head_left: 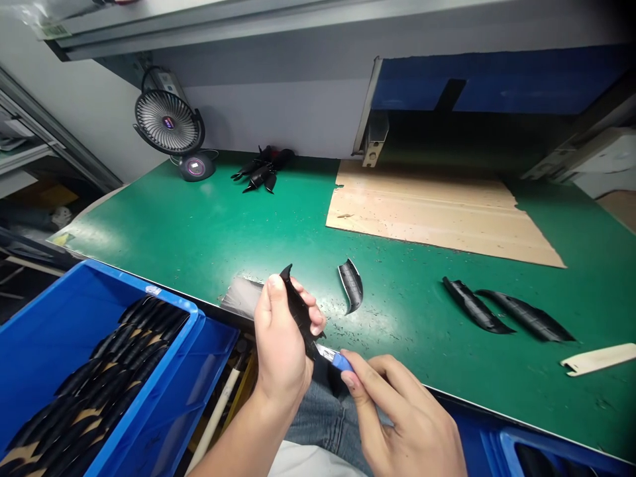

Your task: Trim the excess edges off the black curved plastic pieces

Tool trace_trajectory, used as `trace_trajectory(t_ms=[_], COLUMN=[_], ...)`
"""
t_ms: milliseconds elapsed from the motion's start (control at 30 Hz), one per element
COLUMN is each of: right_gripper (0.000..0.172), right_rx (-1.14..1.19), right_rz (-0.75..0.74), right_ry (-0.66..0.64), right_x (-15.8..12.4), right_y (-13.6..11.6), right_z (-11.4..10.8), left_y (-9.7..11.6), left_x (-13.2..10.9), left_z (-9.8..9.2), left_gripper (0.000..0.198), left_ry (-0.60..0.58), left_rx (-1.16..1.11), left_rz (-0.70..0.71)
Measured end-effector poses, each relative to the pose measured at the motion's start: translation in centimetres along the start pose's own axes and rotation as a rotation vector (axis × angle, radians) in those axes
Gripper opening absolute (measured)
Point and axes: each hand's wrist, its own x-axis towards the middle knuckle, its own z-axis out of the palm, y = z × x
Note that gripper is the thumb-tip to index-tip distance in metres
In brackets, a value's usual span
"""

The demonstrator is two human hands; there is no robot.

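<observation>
My left hand (pixel 281 331) is closed around a curved black plastic part (pixel 298 306), its pointed tip sticking up past my thumb. In my right hand (pixel 405 414) is a utility knife (pixel 342 361) with a blue body, gripped between thumb and fingers. Its blade meets the lower end of the black part. On the table just beyond lies another curved black piece (pixel 351 286). Two longer black pieces (pixel 477 305) rest side by side farther right.
A blue bin (pixel 191 318) with rows of black parts stands at left; another blue bin (pixel 517 440) is lower right. On the green table (pixel 173 225) are a fan (pixel 169 122), a cardboard sheet (pixel 427 205), a cluster of black parts (pixel 263 171), a cream strip (pixel 599 359) and scattered shavings.
</observation>
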Motion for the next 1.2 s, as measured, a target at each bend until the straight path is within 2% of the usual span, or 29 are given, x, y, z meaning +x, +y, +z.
trace_trajectory(t_ms=[233,367,433,500,567,633,700,733,800,900,967,1067,1200], right_gripper=[0.024,0.033,0.028,0.019,0.031,0.047,0.049,0.048,0.046,0.041,0.042,0.049,0.05], right_rx=[-0.121,-0.181,-0.061,0.18,0.468,0.713,0.855,0.863,0.761,0.539,0.497,0.652,0.941], right_rz=[-0.03,-0.083,-0.017,0.203,0.468,0.669,0.767,0.794,0.768,0.663,0.695,0.831,0.874], right_ry=[0.098,0.196,0.285,0.324,0.227,0.027,-0.135,-0.166,-0.123,0.036,0.077,-0.021,-0.127], right_x=[-0.1,-0.9,-1.2,-0.7,0.7,2.6,4.1,4.5,4.6,3.5,3.2,4.3,7.4], right_y=[-0.4,0.1,0.5,0.7,0.4,-0.1,-0.6,-0.8,-0.6,0.5,1.5,2.5,1.9], right_z=[0.4,0.8,0.9,1.0,1.2,1.5,2.2,2.6,3.5,4.2,4.2,4.0,4.3], left_y=[-0.1,-0.1,0.0,0.0,-0.3,-0.9,-1.6,-1.9,-2.3,-1.9,-1.2,-0.4,-0.4], left_x=[-0.2,0.4,0.8,0.9,0.6,0.0,-0.4,-0.4,0.6,3.9,6.3,8.0,7.2], left_z=[-0.1,-0.5,-0.6,-0.5,-0.3,-0.1,0.0,0.0,-0.1,-0.1,0.0,0.5,1.7], left_gripper=[0.028,0.023,0.021,0.021,0.023,0.027,0.031,0.033,0.033,0.025,0.02,0.02,0.019], left_ry=[0.033,0.086,0.103,0.087,0.046,-0.014,-0.091,-0.116,-0.081,0.136,0.217,0.194,0.156], left_rx=[-0.016,-0.084,-0.118,-0.135,-0.131,-0.105,-0.066,-0.046,-0.041,-0.153,-0.242,-0.299,-0.296], left_rz=[0.012,-0.025,-0.046,-0.05,-0.044,-0.046,-0.055,-0.059,-0.04,0.022,0.019,-0.02,-0.064])
